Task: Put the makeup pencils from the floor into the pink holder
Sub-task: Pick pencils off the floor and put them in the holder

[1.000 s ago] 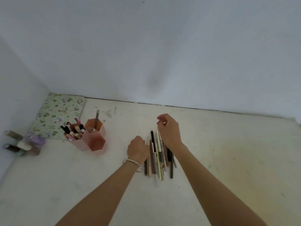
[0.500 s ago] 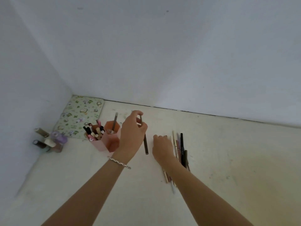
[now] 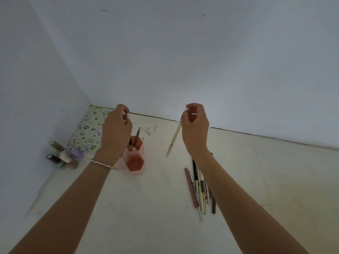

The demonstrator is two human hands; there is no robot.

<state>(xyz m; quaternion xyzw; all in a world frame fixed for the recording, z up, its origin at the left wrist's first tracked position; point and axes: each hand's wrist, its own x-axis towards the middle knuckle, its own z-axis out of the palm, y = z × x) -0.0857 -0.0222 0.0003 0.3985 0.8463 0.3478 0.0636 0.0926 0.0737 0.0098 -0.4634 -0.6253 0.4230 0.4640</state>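
Note:
The pink holder (image 3: 135, 163), made of hexagonal cups, stands on the floor left of centre. My left hand (image 3: 116, 133) hovers over its rear cup, pinching a dark makeup pencil (image 3: 126, 116) by its top end; the pencil's lower part is hidden behind the hand. Another dark pencil (image 3: 137, 136) stands in that cup. My right hand (image 3: 195, 129) is raised to the right of the holder and grips a cream pencil (image 3: 174, 137) that hangs down and to the left. Several more makeup pencils (image 3: 200, 189) lie in a bundle on the floor beside my right forearm.
A floral mat (image 3: 89, 130) lies in the corner behind the holder. Small cosmetic bottles (image 3: 63, 155) are clustered by the left wall. Walls close off the left and the back.
My left hand has carried its dark pencil over the holder. My right hand has lifted a cream pencil off the floor bundle. The camera has tilted up.

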